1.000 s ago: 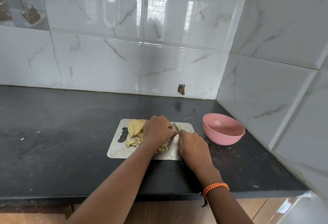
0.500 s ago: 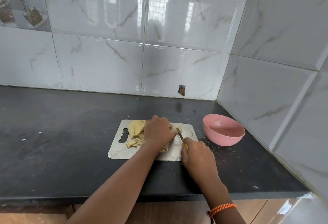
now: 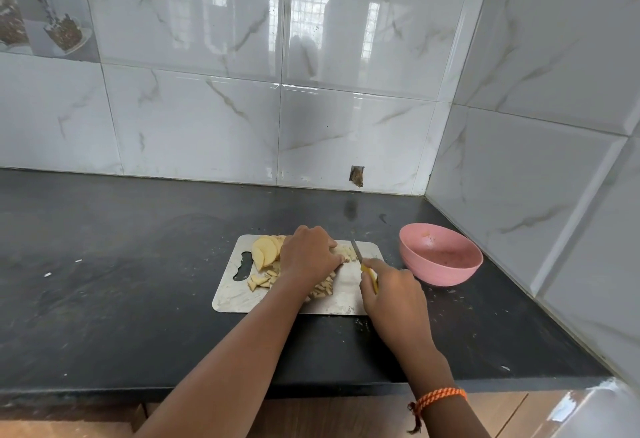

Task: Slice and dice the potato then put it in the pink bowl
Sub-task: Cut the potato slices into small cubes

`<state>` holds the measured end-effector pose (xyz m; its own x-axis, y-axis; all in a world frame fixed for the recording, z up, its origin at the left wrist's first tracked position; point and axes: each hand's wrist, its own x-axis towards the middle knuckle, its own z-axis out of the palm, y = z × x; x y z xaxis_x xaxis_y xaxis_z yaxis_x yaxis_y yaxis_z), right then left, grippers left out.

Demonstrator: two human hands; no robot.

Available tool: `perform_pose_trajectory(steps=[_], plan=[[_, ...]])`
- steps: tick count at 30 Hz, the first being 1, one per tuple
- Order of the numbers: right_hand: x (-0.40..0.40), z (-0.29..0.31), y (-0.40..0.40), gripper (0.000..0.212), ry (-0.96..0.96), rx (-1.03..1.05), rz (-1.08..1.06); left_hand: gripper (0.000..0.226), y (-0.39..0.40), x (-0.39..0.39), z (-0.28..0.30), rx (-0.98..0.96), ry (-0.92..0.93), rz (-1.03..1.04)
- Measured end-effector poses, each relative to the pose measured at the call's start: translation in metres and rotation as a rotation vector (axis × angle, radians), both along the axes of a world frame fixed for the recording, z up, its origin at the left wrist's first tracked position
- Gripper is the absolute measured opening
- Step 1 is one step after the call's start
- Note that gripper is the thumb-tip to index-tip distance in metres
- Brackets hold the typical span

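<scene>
Head view: no legible writing; pink bowl (image 3: 440, 253) unmarked.

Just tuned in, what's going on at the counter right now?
A person is dicing potato on a metal cutting board. The right hand grips a yellow-handled knife, blade down beside the pieces that the left hand holds in place. Uncut potato slices sit at the board's far left, with cut strips nearer the middle. The pink bowl, to the right, holds no potato yet.
</scene>
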<state>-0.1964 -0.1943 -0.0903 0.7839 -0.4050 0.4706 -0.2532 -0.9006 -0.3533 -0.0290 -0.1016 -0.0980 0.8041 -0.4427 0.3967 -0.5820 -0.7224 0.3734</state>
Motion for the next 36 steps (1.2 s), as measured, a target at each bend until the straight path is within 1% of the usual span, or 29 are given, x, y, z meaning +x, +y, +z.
perform_pose_trajectory(steps=[2, 7, 10, 14, 18, 22, 28, 31, 36], plan=[[0.008, 0.0, -0.003, 0.028, 0.041, -0.003, 0.014, 0.031, 0.001, 0.001, 0.001, 0.014, 0.005, -0.005], [0.016, -0.003, -0.006, 0.028, 0.079, -0.024, 0.003, 0.029, 0.002, -0.001, 0.002, 0.015, 0.012, 0.006], [0.015, -0.004, -0.006, 0.03, 0.088, -0.024, 0.008, 0.02, 0.003, -0.002, 0.002, 0.01, 0.021, 0.003], [0.012, -0.002, -0.004, 0.03, 0.092, -0.034, 0.016, 0.025, 0.002, -0.002, 0.003, 0.007, 0.019, 0.0], [0.01, -0.001, -0.004, 0.029, 0.099, -0.052, -0.003, 0.017, 0.003, -0.003, 0.003, 0.005, 0.025, 0.0], [0.012, -0.002, -0.004, 0.028, 0.069, -0.049, -0.026, 0.025, 0.002, -0.003, 0.002, -0.002, 0.025, 0.001], [0.016, -0.004, -0.003, 0.027, 0.083, -0.061, -0.021, 0.015, 0.003, -0.003, 0.003, -0.015, 0.042, -0.016], [0.015, -0.003, -0.003, 0.025, 0.06, -0.063, -0.02, 0.022, 0.003, -0.003, 0.003, -0.014, 0.035, -0.01], [0.014, -0.001, -0.003, 0.023, 0.035, -0.063, -0.023, 0.017, 0.002, -0.003, 0.003, -0.014, 0.036, -0.029]])
